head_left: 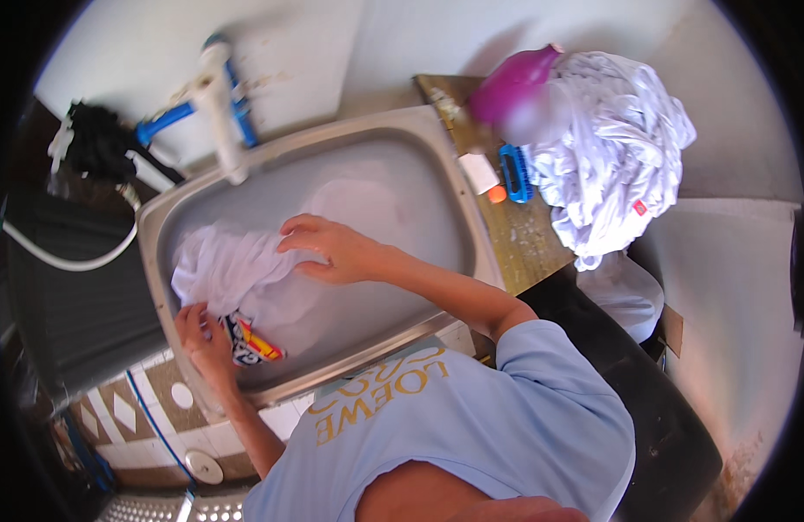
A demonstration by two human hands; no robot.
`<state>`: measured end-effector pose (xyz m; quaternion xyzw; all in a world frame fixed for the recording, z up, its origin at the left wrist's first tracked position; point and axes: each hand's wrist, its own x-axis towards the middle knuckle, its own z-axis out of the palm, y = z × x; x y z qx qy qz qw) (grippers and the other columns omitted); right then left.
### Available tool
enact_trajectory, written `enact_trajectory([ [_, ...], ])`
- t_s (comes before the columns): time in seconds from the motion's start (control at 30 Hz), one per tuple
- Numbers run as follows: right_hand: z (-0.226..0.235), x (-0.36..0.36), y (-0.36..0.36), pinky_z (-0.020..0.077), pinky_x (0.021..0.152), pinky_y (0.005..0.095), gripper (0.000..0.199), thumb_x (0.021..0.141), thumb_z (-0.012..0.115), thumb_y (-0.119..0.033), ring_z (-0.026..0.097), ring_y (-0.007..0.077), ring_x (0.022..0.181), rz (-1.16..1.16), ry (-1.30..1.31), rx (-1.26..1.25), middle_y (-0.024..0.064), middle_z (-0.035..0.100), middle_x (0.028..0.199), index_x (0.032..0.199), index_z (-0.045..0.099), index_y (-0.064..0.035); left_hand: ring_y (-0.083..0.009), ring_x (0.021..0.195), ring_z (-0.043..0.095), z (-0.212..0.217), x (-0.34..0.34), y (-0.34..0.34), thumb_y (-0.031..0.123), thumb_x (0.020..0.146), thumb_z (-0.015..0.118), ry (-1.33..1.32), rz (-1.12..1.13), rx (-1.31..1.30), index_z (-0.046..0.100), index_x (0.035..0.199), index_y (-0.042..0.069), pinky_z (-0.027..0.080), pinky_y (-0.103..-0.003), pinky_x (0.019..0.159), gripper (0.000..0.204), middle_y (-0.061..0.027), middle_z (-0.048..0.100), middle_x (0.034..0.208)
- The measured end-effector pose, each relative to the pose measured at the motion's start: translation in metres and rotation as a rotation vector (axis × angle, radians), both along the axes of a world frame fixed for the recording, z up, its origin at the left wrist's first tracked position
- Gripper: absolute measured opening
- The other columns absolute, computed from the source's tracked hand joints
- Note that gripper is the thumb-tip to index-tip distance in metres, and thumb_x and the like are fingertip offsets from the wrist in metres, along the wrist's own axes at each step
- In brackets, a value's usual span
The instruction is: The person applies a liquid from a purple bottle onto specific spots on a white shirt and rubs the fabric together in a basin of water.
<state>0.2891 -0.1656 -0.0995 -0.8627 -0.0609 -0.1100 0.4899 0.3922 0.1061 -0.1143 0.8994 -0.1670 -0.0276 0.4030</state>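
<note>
A metal sink [432,143] holds cloudy, greyish water. In its left half a wet white garment [232,261] is bunched up, partly above the water; a black, yellow and red print shows at its near end. My left hand [206,344] is at the sink's near left, its fingers curled on the garment's edge beside the print. Just right of the bunched cloth, my right hand [336,252] hovers over the water with fingers apart, its fingertips close to the fabric. A paler patch of submerged cloth [354,204] shows behind it.
A white tap [217,113] with blue pipes juts over the sink's far edge. On the wooden board [528,239] at right are a blue brush [515,174], a white block [478,172], an orange cap [497,194], a purple bottle [510,87] and piled white laundry [615,148].
</note>
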Motion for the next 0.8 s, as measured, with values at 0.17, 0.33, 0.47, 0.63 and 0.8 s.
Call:
enact_trajectory([
  [0.17,0.082,-0.082,-0.144,0.0468,0.087,0.0373,0.027,0.078,0.065,-0.006,0.054,0.0307,0.107,-0.373,-0.157,-0.381,0.0113,0.055,0.115,0.105,0.062,-0.0071,-0.0336,0.105,0.053,0.028,-0.026,-0.047,-0.003,0.079,0.060,-0.401,-0.092,0.056,0.060,0.107,0.002,0.042,-0.043,0.089,0.028,-0.0167,0.056,0.110],
  [0.33,0.207,-0.195,-0.288,0.0459,0.089,0.0377,0.023,0.077,0.065,-0.002,0.058,0.0303,0.103,-0.871,-0.439,-0.833,0.0134,0.062,0.104,0.099,0.064,-0.0050,-0.0333,0.106,0.053,0.054,-0.066,-0.140,-0.001,0.079,0.062,-0.361,-0.295,-0.118,0.061,0.105,0.004,0.042,-0.041,0.091,0.026,-0.0160,0.055,0.111],
  [0.47,0.270,-0.269,-0.384,0.0488,0.074,0.0348,0.027,0.083,0.064,-0.018,0.060,0.0253,0.087,-1.285,-0.213,-0.844,0.0125,0.062,0.105,0.106,0.065,-0.0053,-0.0319,0.107,0.052,0.064,-0.084,-0.207,0.001,0.079,0.064,-0.330,-0.420,-0.194,0.062,0.101,0.005,0.042,-0.040,0.091,0.022,-0.0153,0.055,0.111],
  [0.63,0.305,-0.300,-0.460,0.0472,0.070,0.0307,0.032,0.088,0.059,-0.028,0.060,0.0201,0.086,-1.067,0.377,-0.771,0.0124,0.061,0.110,0.109,0.065,-0.0041,-0.0297,0.104,0.053,0.065,-0.111,-0.266,0.001,0.078,0.064,-0.293,-0.538,-0.226,0.063,0.097,0.005,0.043,-0.038,0.088,0.019,-0.0134,0.057,0.109],
  [0.8,0.342,-0.308,-0.468,0.0425,0.071,0.0244,0.028,0.091,0.058,-0.025,0.052,0.0087,0.081,-0.995,-0.285,-0.430,0.0000,0.059,0.096,0.112,0.060,-0.0057,-0.0291,0.098,0.055,0.065,-0.129,-0.312,0.002,0.079,0.064,-0.159,-0.699,-0.332,0.063,0.095,0.003,0.043,-0.036,0.085,0.016,-0.0128,0.059,0.102],
])
